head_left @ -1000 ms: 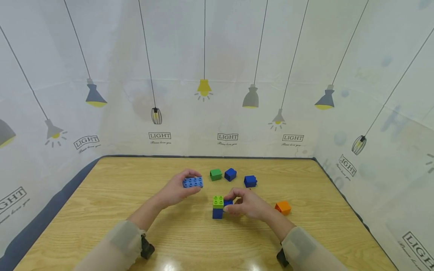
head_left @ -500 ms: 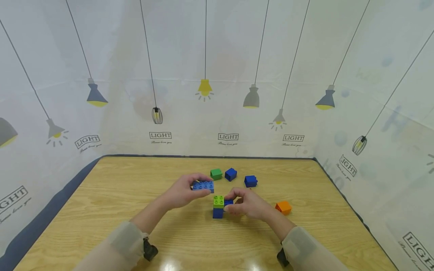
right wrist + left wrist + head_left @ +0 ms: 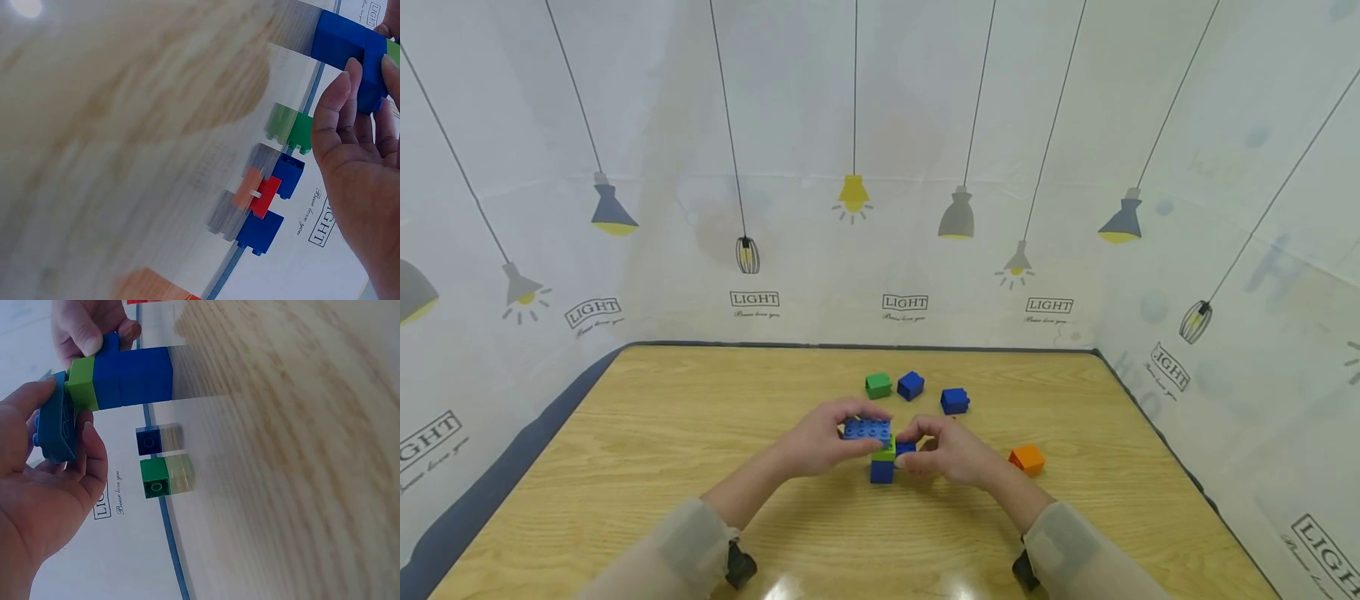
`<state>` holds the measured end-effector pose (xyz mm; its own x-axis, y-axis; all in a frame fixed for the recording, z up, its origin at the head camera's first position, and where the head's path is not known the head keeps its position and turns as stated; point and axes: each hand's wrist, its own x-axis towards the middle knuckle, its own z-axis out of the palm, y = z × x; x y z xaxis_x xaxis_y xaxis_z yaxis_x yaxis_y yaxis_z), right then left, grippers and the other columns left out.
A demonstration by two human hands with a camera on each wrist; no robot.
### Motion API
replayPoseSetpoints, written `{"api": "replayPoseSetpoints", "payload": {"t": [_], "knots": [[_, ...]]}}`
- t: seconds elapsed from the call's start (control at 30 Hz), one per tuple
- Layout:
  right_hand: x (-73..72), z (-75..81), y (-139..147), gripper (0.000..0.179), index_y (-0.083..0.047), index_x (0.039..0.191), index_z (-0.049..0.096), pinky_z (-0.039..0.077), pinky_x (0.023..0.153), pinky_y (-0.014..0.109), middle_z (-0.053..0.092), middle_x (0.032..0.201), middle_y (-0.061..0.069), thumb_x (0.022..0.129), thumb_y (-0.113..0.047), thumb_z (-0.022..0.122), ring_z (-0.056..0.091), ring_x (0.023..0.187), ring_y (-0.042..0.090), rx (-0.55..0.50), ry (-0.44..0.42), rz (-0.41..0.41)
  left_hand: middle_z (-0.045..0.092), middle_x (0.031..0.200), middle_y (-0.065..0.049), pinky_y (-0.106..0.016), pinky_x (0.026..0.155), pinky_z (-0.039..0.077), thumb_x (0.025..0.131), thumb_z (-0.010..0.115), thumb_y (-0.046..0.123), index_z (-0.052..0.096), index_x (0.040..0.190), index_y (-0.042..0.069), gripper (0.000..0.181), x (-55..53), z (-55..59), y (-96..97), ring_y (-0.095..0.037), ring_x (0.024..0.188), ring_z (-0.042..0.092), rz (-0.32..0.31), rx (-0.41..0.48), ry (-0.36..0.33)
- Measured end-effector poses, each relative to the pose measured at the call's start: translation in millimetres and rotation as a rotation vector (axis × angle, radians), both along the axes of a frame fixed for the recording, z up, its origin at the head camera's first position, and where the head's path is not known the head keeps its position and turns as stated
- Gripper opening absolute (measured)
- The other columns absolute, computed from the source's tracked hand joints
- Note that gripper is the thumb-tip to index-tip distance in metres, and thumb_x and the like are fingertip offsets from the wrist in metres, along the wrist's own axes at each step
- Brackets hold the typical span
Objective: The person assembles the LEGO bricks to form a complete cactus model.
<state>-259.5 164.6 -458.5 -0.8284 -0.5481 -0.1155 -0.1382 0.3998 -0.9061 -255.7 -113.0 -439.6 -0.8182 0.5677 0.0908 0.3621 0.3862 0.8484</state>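
In the head view my left hand [image 3: 820, 439] pinches a light blue eight-stud toy brick [image 3: 865, 430] between thumb and fingers. That brick overlaps the lime green brick [image 3: 884, 454] topping a small upright stack. In the left wrist view, the held brick [image 3: 59, 422] is tilted against the studs of the lime green one. Dark blue bricks [image 3: 147, 376] form the lower stack, standing on the table. On the stack's right side a dark blue brick [image 3: 906, 448] juts out. My right hand [image 3: 951, 452] grips this jutting part with thumb and fingertips, steadying the stack.
Behind the stack lie a green brick [image 3: 877, 385] and two dark blue bricks [image 3: 911, 386]. An orange brick [image 3: 1027, 460] sits to the right, beyond my right wrist. The right wrist view also shows a small red brick [image 3: 265, 197]. A printed curtain [image 3: 805, 317] borders the wooden table [image 3: 700, 383].
My left hand has carried the light blue brick rightward and slightly toward me, from left of the stack to over its lime green top. My right hand and the stack stay in place.
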Motion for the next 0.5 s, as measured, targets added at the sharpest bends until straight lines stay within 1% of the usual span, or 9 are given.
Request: {"api": "replayPoseSetpoints", "payload": {"t": [0.1, 0.4, 0.5], "knots": [[-0.1, 0.9, -0.4, 0.031, -0.006, 0.125, 0.070, 0.069, 0.083, 0.038, 0.068, 0.121, 0.012, 0.102, -0.025, 0.081, 0.074, 0.089, 0.019, 0.004, -0.001, -0.004, 0.068, 0.147, -0.003, -0.041, 0.100, 0.058, 0.105, 0.077, 0.031, 0.070, 0.145, 0.021, 0.042, 1.2, -0.7, 0.9, -0.024, 0.121, 0.063, 0.001, 0.004, 0.001], [-0.5, 0.2, -0.7, 0.029, -0.006, 0.124, 0.070, 0.068, 0.083, 0.036, 0.067, 0.123, 0.012, 0.103, -0.024, 0.080, 0.074, 0.090, 0.019, 0.004, -0.010, -0.006, 0.069, 0.144, 0.000, -0.050, 0.107, 0.057, 0.108, 0.073, 0.038, 0.071, 0.146, 0.022, 0.041, 4.7, 1.1, 3.4, -0.025, 0.129, 0.063, 0.022, -0.021, 0.018], [0.2, 1.2, -1.0, 0.029, -0.006, 0.124, 0.070, 0.068, 0.084, 0.038, 0.067, 0.122, 0.012, 0.103, -0.023, 0.080, 0.074, 0.090, 0.020, 0.000, -0.010, -0.006, 0.069, 0.143, 0.000, -0.047, 0.105, 0.057, 0.108, 0.072, 0.039, 0.072, 0.144, 0.026, 0.038, 5.7, 0.6, 4.8, -0.024, 0.127, 0.062, 0.026, -0.026, 0.015]]}}
